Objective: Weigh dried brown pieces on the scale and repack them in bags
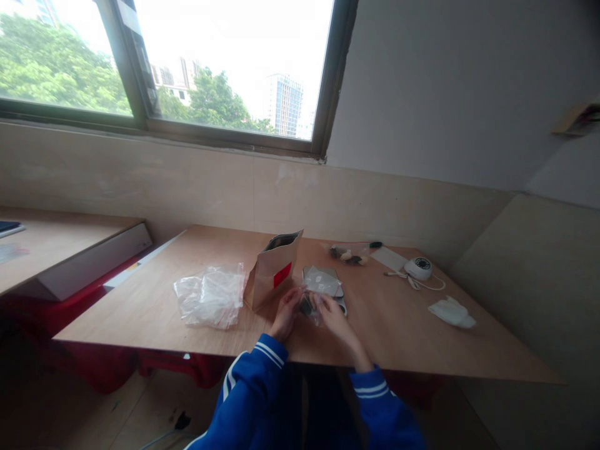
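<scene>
Our left hand and right hand both pinch a clear plastic bag at the flat scale's near side, apparently adjusting it; the next move calls for a light, even hold.

Blue sleeves are ringed at the cuffs by paired white stripes. The kraft-brown stand-up pouch is marked by a red label. Transparent zip bags are edged in red. The small clear bag is darkened by blackish contents. The dome camera is coloured white with a black centre, the tabletop light brown.
</scene>
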### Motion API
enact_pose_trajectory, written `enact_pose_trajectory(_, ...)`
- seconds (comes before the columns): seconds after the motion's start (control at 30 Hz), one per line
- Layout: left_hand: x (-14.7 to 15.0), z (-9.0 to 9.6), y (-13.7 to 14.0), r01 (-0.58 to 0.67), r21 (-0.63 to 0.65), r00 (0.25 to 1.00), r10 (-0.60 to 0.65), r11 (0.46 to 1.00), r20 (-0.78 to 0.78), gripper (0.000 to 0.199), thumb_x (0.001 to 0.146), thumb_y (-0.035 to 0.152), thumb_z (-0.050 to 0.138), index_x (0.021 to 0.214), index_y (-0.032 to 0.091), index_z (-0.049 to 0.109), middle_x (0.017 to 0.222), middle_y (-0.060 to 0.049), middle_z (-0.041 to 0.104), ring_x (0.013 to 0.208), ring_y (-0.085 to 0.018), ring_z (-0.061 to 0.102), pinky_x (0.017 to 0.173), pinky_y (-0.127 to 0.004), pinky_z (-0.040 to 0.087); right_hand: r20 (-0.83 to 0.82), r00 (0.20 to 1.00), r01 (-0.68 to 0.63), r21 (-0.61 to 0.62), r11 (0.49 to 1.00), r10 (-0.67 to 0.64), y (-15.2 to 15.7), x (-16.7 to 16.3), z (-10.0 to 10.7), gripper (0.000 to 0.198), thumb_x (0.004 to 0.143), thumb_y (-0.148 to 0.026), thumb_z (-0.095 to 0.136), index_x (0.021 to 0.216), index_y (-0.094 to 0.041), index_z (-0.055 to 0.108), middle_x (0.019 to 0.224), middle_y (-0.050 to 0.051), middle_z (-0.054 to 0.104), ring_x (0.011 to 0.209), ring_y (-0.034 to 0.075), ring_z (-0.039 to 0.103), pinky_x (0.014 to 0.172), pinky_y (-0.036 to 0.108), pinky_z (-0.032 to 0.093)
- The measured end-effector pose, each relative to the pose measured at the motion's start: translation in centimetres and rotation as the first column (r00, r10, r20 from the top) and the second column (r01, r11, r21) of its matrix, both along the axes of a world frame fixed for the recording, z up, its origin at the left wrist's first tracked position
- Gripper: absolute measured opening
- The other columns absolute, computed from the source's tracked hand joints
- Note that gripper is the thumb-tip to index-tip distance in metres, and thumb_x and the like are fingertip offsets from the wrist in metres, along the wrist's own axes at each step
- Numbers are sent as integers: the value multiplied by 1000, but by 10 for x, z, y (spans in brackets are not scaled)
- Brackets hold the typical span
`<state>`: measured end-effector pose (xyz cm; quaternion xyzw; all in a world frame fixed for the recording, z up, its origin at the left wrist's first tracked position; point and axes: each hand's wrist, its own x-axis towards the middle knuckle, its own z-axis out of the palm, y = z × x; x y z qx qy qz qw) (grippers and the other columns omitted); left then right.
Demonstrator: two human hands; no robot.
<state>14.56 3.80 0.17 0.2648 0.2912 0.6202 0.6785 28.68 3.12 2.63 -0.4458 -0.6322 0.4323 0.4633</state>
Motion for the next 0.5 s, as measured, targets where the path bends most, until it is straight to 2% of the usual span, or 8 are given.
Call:
enact_pose_trajectory(0.07, 0, 0, 0, 1, 0, 1000, -1, 1000, 2, 40, 61, 34, 82, 95, 15, 72, 94, -8, 72, 81, -17, 65, 68, -25, 48, -35, 999, -29, -26, 999, 28, 0, 2, 0, 46, 82, -61, 53, 101, -24, 71, 106, 7, 71, 104, 27, 63, 95, 41, 47)
enact_pose_trajectory(0.27, 0, 1, -2, -22, 4, 1000, 22, 1000, -2, 39, 60, 34, 82, 92, 14, 71, 89, -6, 71, 75, -15, 63, 65, -23, 46, -87, 985, -156, -110, 982, 147, 0, 7, -4, 51, 78, -50, 66, 121, -24, 61, 124, 9, 63, 113, 26, 59, 94, 42, 49)
enact_pose_trajectory(0.4, -1, 0, -2, -42, 5, 999, 42, 999, -2, 36, 61, 34, 82, 88, 14, 71, 84, -4, 70, 71, -13, 62, 63, -22, 45, -55, 989, -144, -73, 987, 140, 0, 8, -10, 48, 76, -44, 69, 119, -23, 62, 124, 9, 63, 115, 26, 57, 100, 45, 43)
enact_pose_trajectory(0.5, -1, -2, 0, -51, 4, 999, 51, 999, 9, 34, 61, 34, 82, 87, 14, 70, 85, -4, 70, 73, -13, 63, 66, -23, 46, -45, 993, -109, -26, 994, 108, -1, 6, -11, 46, 72, -39, 73, 115, -23, 64, 119, 9, 64, 110, 26, 59, 98, 45, 45)
